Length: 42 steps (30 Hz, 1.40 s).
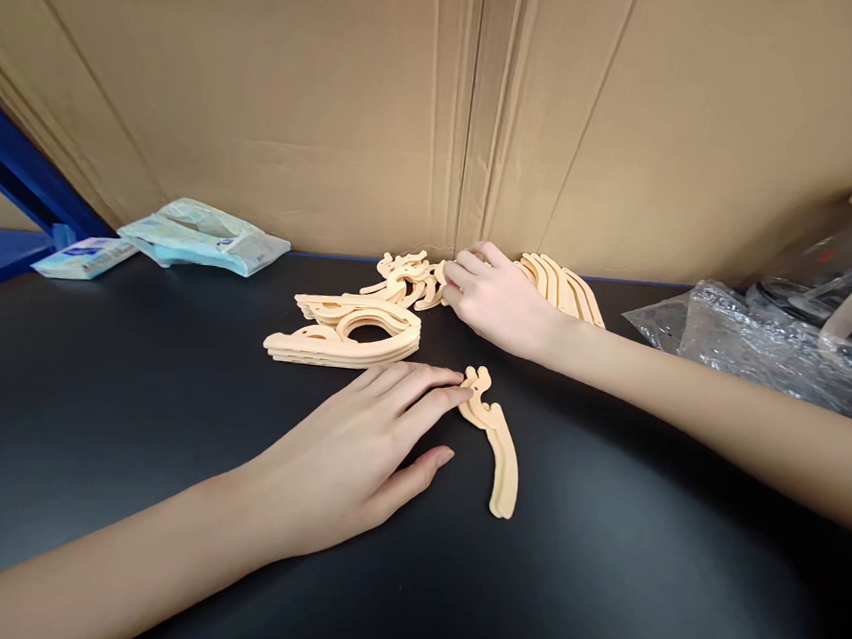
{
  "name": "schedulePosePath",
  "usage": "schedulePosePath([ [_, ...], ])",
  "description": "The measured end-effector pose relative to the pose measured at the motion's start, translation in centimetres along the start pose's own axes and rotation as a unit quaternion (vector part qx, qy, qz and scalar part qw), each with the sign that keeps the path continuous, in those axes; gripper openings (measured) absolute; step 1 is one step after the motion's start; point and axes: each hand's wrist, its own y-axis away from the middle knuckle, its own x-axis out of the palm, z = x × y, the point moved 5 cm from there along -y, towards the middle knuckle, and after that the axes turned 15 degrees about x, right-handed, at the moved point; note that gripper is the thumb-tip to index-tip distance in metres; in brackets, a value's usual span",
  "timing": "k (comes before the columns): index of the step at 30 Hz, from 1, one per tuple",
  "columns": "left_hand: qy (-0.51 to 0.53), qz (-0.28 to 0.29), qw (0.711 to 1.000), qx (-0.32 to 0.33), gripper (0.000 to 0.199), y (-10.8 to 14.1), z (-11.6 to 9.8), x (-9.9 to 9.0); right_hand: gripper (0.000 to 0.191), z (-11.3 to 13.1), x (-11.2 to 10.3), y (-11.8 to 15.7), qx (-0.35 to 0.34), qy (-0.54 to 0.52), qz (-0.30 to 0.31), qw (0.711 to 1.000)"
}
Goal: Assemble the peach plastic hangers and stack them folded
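One curved piece [506, 468], cream, notched at its upper end, apparently of two layers: lay flat on the worktop [632, 601], right of the left hand [369, 445]. The left hand was palm down, its fingers extended and thumb apart, two fingertips at the notched end; it was not closed on anything.

One stack [333, 351] of matching cream pieces: lay just beyond the left hand's knuckles.

One loose pile [400, 275], same colour: stood behind the stack. The right hand [499, 301] was bent over its right side; whether the fingers gripped a piece could not be told.

One row [561, 287] of curved cream pieces, side by side: lay behind the right wrist, partly hidden.

Two packets, one large [204, 235], one small [86, 257]: far left, touching.

Clear plastic wrap [740, 340], crumpled: far right.

Cardboard [269, 73]: stood upright behind everything.

Blue frame [11, 159]: left edge.
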Motion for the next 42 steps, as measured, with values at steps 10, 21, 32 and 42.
schedulePosePath([
  [10, 0.015, -0.004, 1.000, -0.002, 0.036, -0.1, 0.1, 0.4, 0.034, 0.5, -0.5, -0.2, -0.034, -0.015, 0.014, 0.999],
  [21, 0.016, -0.001, 1.000, 0.001, 0.035, -0.2, 0.0, 0.2, 0.025, 0.5, -0.1, 2.1, 0.021, -0.072, 0.009, 0.997],
  [32, 0.018, 0.002, 1.000, 0.001, 0.035, -0.2, 0.0, 0.2, 0.035, 0.4, -0.1, 3.4, 0.009, -0.189, 0.037, 0.981],
  [42, 0.008, 0.004, 1.000, 0.011, 0.034, -0.2, 0.0, 0.1, 0.038, 0.6, 0.3, 3.1, 0.047, -0.201, 0.061, 0.976],
])
